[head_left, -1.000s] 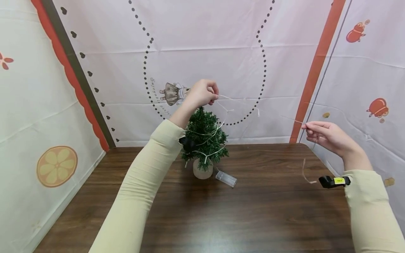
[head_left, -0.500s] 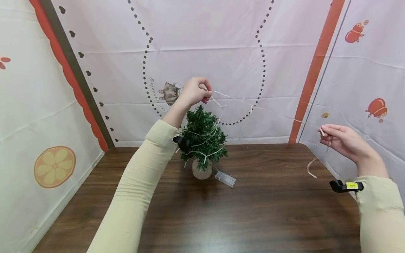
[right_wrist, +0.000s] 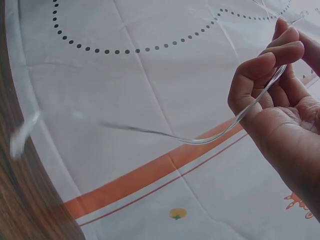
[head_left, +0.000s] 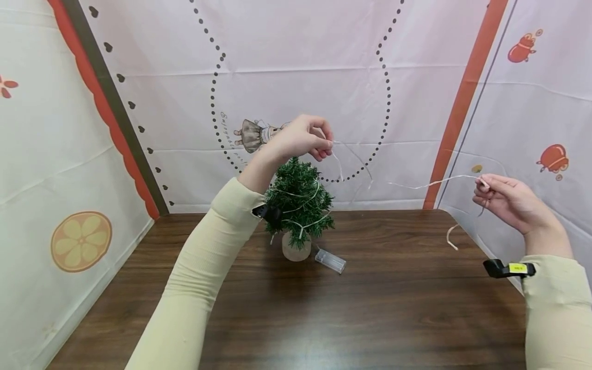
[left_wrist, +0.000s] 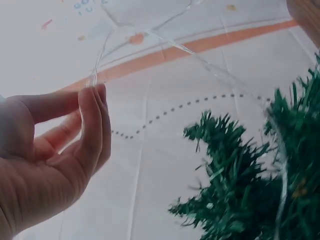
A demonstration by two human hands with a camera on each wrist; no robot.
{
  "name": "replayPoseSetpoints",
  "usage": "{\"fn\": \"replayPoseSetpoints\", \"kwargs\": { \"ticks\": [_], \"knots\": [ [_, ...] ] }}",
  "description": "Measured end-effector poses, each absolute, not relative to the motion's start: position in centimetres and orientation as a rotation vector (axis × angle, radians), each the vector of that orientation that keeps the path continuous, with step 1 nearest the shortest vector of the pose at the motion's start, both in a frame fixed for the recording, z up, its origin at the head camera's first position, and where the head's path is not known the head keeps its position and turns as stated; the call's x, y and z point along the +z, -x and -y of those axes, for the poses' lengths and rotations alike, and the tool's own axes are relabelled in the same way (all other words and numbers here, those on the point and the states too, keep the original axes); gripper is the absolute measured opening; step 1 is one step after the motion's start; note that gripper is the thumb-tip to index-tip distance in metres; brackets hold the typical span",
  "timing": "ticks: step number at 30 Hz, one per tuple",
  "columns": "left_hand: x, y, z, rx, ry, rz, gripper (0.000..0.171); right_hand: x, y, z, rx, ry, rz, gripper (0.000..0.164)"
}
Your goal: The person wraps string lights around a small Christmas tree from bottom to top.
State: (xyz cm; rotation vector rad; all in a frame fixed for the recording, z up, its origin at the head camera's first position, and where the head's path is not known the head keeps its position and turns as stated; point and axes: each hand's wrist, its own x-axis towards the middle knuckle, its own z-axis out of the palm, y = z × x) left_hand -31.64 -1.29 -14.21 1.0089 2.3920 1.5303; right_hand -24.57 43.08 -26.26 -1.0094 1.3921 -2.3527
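A small green artificial Christmas tree (head_left: 307,192) stands upright in a pale round pot (head_left: 296,251), with a thin clear-white string light (head_left: 302,226) looped around its branches. Just above the treetop, my left hand (head_left: 302,137) pinches the string between thumb and fingertips; the left wrist view has the wire (left_wrist: 92,79) rising out of the fingertips. Off to the right, my right hand (head_left: 515,205) pinches another part of the strand (head_left: 455,178). From that hand a loose end (right_wrist: 200,141) hangs in a curve. Between the hands the strand sags.
A clear battery box (head_left: 330,261) lies on the brown wooden table (head_left: 370,318), in front and to the right of the pot. Printed fabric (head_left: 300,61) hangs close behind the table and along both sides.
My right hand has moved right along the string. My left hand went slightly left, then back right. The strand between them was nearly straight half a second ago and now droops.
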Motion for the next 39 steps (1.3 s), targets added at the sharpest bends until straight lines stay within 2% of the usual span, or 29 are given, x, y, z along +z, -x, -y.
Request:
{"fn": "replayPoseSetpoints", "kwargs": {
  "ticks": [5, 8, 12, 16, 30, 39],
  "knots": [
    [-15.2, 31.3, 0.4, 1.542, -1.047, -2.202, 0.012, -26.1, 24.7, -43.1, -2.391, 1.039, -1.261, 0.05],
    [-15.6, 31.7, -0.1, 1.582, -1.028, -2.142, 0.01, -26.1, 24.9, -43.0, -2.418, 1.036, -1.207, 0.049],
    [-15.7, 33.0, -0.8, 1.59, -0.967, -2.269, 0.003, -26.1, 25.3, -42.7, -2.451, 0.987, -1.163, 0.048],
    [-15.6, 34.7, -0.9, 1.464, -0.921, -2.479, 0.007, -25.9, 25.9, -42.0, -2.47, 0.916, -1.219, 0.046],
    [-15.8, 39.4, 2.3, 1.381, -0.686, -2.647, 0.006, -22.7, 28.5, -38.7, -2.623, 0.589, -1.236, 0.028],
    [-17.4, 40.7, 4.0, 1.438, -0.58, -2.562, 0.013, -20.2, 30.0, -36.3, -2.671, 0.419, -1.24, 0.017]
  ]
}}
